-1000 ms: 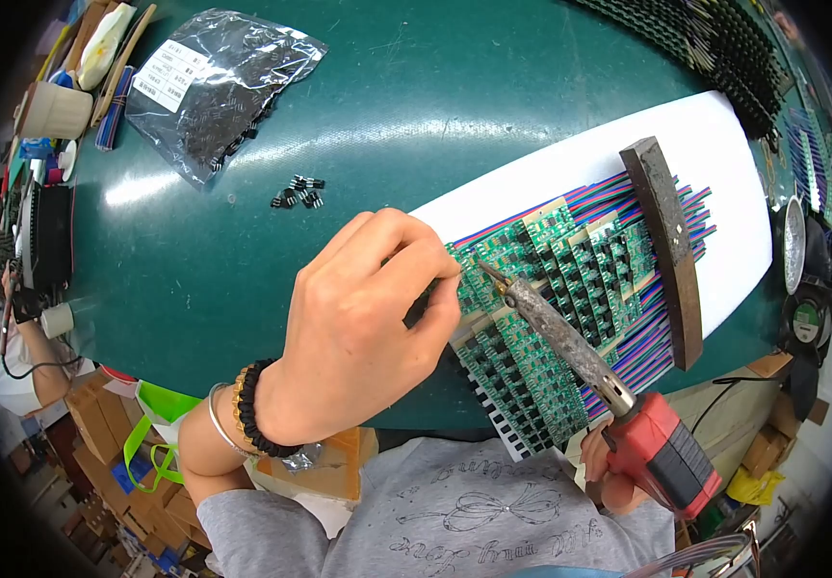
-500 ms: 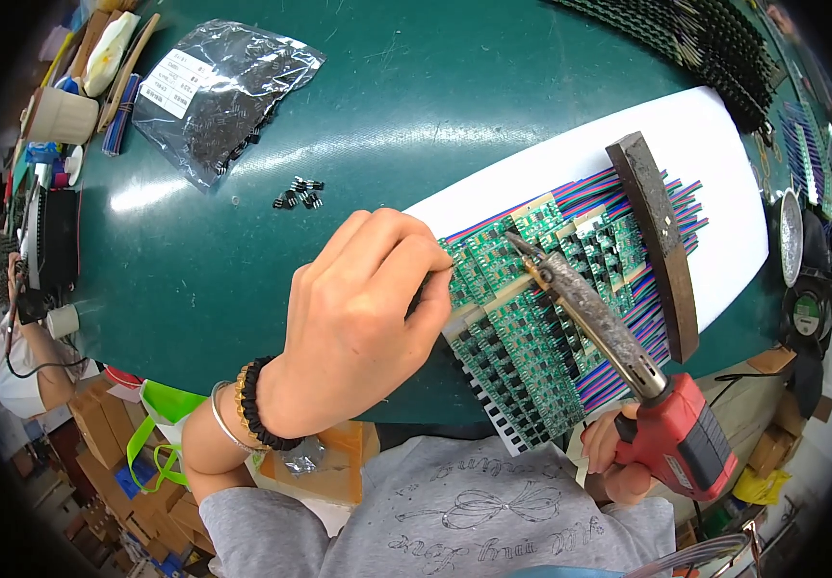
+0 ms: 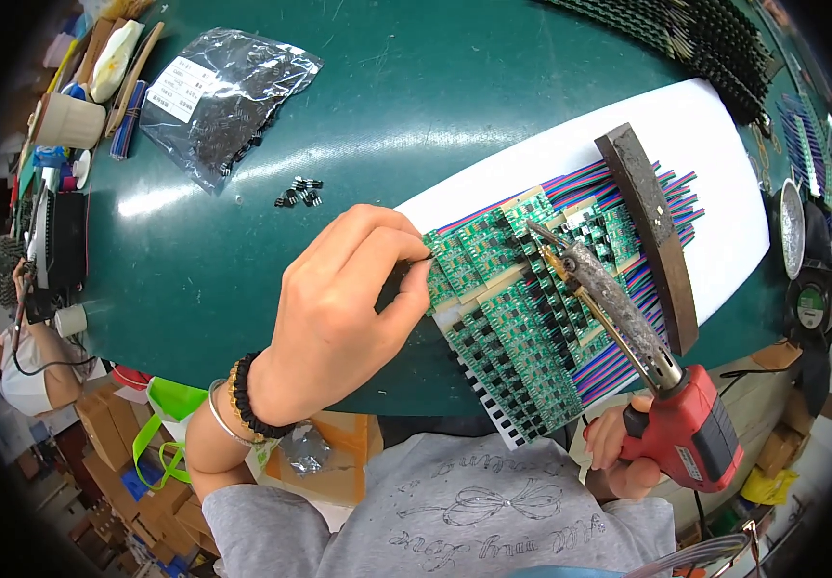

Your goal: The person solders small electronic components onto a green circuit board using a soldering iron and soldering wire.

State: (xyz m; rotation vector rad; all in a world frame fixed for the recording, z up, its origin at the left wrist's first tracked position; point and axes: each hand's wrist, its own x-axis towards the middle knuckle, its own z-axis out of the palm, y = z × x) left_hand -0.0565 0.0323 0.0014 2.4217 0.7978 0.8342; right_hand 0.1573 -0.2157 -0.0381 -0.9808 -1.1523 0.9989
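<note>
A panel of green circuit boards [image 3: 493,252], set with rows of small black parts, lies on a white sheet [image 3: 724,183]. At the panel's left edge, my left hand [image 3: 339,306] has thumb and forefinger pinched together; what is between them, if anything, is too small to make out. My right hand [image 3: 618,458] grips the red handle of a soldering gun [image 3: 686,433]. Its tip points up and left over the upper boards; whether it touches them I cannot tell. Striped ribbon wires [image 3: 580,185] run from the boards under a dark metal bar [image 3: 649,231].
Left of the sheet, a few loose black parts [image 3: 299,193] lie on the green table [image 3: 387,106]. Beyond them is a clear bag [image 3: 228,106] of black parts. Black strips [image 3: 686,39] are piled far right, near a metal dish [image 3: 792,231]. Another person's arm shows at far left.
My left hand has drawn slightly left along the panel's edge, still pinched. The soldering gun's tip has shifted a little to the right over the boards.
</note>
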